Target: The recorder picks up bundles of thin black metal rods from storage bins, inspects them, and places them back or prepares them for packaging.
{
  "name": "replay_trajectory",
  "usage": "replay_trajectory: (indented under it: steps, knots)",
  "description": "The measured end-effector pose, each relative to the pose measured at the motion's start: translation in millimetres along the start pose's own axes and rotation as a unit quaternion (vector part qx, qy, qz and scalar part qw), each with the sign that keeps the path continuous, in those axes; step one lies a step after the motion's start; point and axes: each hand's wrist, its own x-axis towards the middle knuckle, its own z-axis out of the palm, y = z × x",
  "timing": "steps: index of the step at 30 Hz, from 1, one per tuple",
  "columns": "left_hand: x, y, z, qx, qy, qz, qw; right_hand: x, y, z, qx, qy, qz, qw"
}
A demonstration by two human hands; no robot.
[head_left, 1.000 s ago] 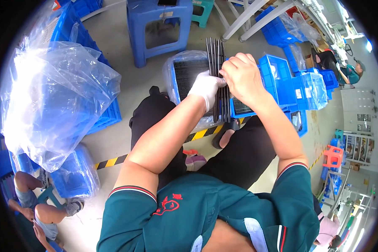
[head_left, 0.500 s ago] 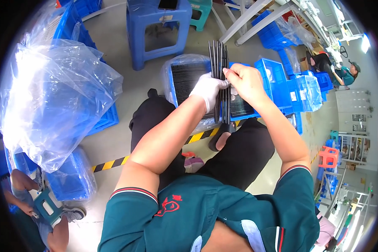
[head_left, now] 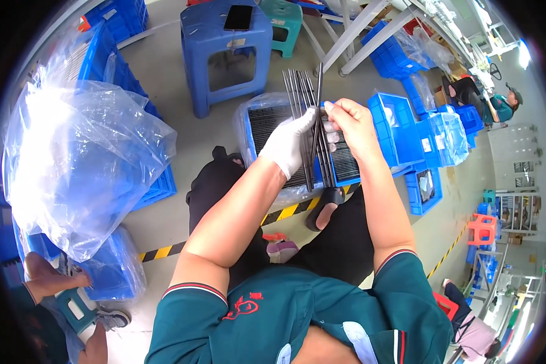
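Since half a second ago we have drawn one thin dark rod up out of the bundle of dark metal rods (head_left: 309, 130). Our gloved left hand (head_left: 289, 144) clasps it above the blue plastic-lined crate (head_left: 382, 115); our bare right hand (head_left: 353, 124) pinches that rod.

Both bare forearms reach forward, elbows bent. The white-gloved left hand (head_left: 291, 144) is clenched; the bare right hand (head_left: 350, 124) pinches beside it.
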Motion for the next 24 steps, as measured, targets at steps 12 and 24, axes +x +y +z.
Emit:
replay_trajectory:
  steps: [12, 24]
  knots:
    - [5.1, -4.7, -4.4, 0.115, 0.169, 0.086, 0.975, -18.9, -11.6, -8.9, 0.223, -0.002, -0.025, 0.975]
    - [-7.3, 4.2, 2.6, 0.123, -0.022, -0.021, 0.992, -7.7, 13.5, -10.8, 0.277, -0.065, 0.048, 0.958]
